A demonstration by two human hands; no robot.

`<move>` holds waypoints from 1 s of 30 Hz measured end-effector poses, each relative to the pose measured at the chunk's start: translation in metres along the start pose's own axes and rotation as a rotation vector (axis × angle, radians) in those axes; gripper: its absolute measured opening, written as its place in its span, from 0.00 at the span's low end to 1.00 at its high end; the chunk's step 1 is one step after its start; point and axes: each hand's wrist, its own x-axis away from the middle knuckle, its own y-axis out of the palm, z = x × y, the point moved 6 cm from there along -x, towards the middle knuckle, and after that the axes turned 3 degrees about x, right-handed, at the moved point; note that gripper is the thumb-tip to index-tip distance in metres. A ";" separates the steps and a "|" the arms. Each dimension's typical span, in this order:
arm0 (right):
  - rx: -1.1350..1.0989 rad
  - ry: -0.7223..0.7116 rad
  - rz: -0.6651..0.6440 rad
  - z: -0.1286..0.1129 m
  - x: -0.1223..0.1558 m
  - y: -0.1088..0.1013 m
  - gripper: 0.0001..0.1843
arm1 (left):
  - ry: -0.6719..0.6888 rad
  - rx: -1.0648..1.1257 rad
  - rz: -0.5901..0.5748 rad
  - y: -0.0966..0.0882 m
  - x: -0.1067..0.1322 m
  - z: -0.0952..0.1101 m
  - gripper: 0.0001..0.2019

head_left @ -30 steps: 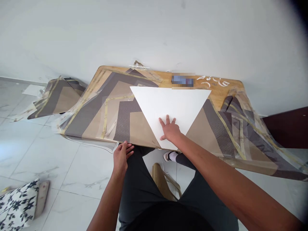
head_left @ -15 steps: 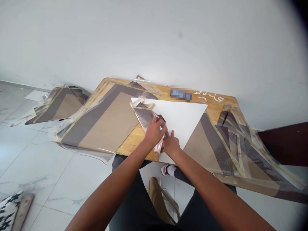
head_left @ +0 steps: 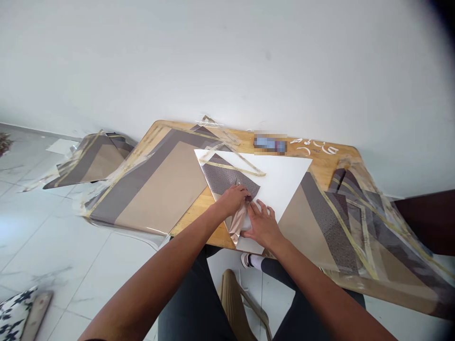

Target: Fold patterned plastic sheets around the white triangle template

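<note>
A white sheet of paper [head_left: 280, 177] lies on the wooden table [head_left: 322, 163]. A grey textured piece in clear plastic wrap [head_left: 225, 177], edged with yellow tape, lies over the sheet's left part. My left hand [head_left: 232, 199] pinches the near edge of that wrapped piece, fingers closed on it. My right hand [head_left: 263, 225] rests flat on the white sheet just right of it, fingers spread and touching the crumpled plastic.
Large brown and tan wrapped sheets [head_left: 156, 187] cover the table's left side, and more [head_left: 355, 222] drape over the right. Another pile [head_left: 90, 158] lies on the tiled floor at left. A chair back [head_left: 232, 298] stands between my legs. The white wall is behind.
My left hand rose from the table's near edge, took a grey wrapped piece and spread it across the white sheet. My right hand stayed pressing the sheet.
</note>
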 end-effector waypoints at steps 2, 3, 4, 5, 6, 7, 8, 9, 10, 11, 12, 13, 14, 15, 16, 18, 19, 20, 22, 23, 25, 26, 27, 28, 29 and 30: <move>-0.067 -0.038 0.075 0.014 0.007 0.002 0.39 | 0.028 -0.079 -0.017 0.005 0.001 -0.001 0.18; -0.100 -0.017 0.134 0.024 0.011 0.003 0.33 | 0.032 -0.119 -0.017 0.007 0.001 -0.001 0.18; -0.126 0.031 0.203 0.036 0.015 0.004 0.30 | 0.032 -0.152 -0.016 0.009 0.002 -0.001 0.18; -0.138 0.093 0.272 0.047 0.020 0.006 0.29 | 0.028 -0.173 -0.012 0.010 0.003 -0.001 0.19; -0.135 0.147 0.330 0.056 0.025 0.009 0.30 | 0.027 -0.186 -0.008 0.011 0.003 -0.001 0.19; -0.121 0.182 0.367 0.062 0.029 0.012 0.31 | 0.027 -0.196 -0.005 0.012 0.004 0.000 0.19; -0.102 0.192 0.382 0.066 0.031 0.016 0.32 | 0.028 -0.203 -0.003 0.013 0.006 0.001 0.19; -0.085 0.186 0.382 0.067 0.033 0.020 0.33 | 0.028 -0.209 -0.001 0.013 0.007 0.002 0.19; -0.075 0.177 0.379 0.067 0.034 0.023 0.33 | 0.027 -0.214 0.002 0.014 0.009 0.003 0.20; -0.070 0.168 0.379 0.066 0.034 0.025 0.33 | 0.029 -0.217 0.005 0.015 0.011 0.004 0.21; -0.070 0.164 0.383 0.066 0.034 0.026 0.33 | 0.033 -0.217 0.007 0.017 0.014 0.005 0.21; -0.072 0.164 0.388 0.065 0.034 0.026 0.33 | 0.042 -0.215 0.012 0.019 0.017 0.006 0.22; -0.075 0.166 0.390 0.065 0.034 0.025 0.33 | 0.054 -0.210 0.017 0.021 0.020 0.007 0.23; -0.079 0.170 0.388 0.065 0.034 0.025 0.34 | 0.067 -0.201 0.025 0.024 0.023 0.007 0.23; -0.083 0.176 0.382 0.066 0.034 0.025 0.34 | 0.079 -0.190 0.035 0.027 0.026 0.007 0.24; -0.091 0.183 0.371 0.067 0.034 0.024 0.34 | 0.100 -0.174 0.056 0.034 0.031 0.006 0.24; -0.093 0.181 0.368 0.067 0.035 0.023 0.34 | 0.109 -0.168 0.065 0.037 0.033 0.005 0.25; -0.093 0.180 0.367 0.067 0.035 0.023 0.34 | 0.117 -0.164 0.071 0.040 0.034 0.005 0.25; -0.084 0.183 0.367 0.067 0.035 0.022 0.34 | 0.125 -0.156 0.077 0.044 0.035 0.003 0.25; -0.076 0.188 0.367 0.067 0.035 0.022 0.34 | 0.125 -0.151 0.077 0.046 0.034 0.002 0.26; -0.068 0.195 0.378 0.068 0.035 0.024 0.33 | 0.128 -0.145 0.074 0.048 0.034 0.002 0.26; -0.071 0.192 0.392 0.069 0.035 0.025 0.33 | 0.133 -0.145 0.076 0.049 0.034 0.002 0.26; -0.081 0.182 0.415 0.069 0.035 0.026 0.33 | 0.140 -0.148 0.080 0.049 0.033 0.002 0.26; -0.097 0.165 0.448 0.070 0.035 0.027 0.33 | 0.148 -0.152 0.088 0.050 0.033 0.002 0.27; -0.115 0.143 0.487 0.071 0.035 0.028 0.33 | 0.155 -0.159 0.099 0.051 0.033 0.003 0.27; -0.131 0.121 0.529 0.072 0.035 0.029 0.32 | 0.159 -0.168 0.111 0.051 0.033 0.003 0.27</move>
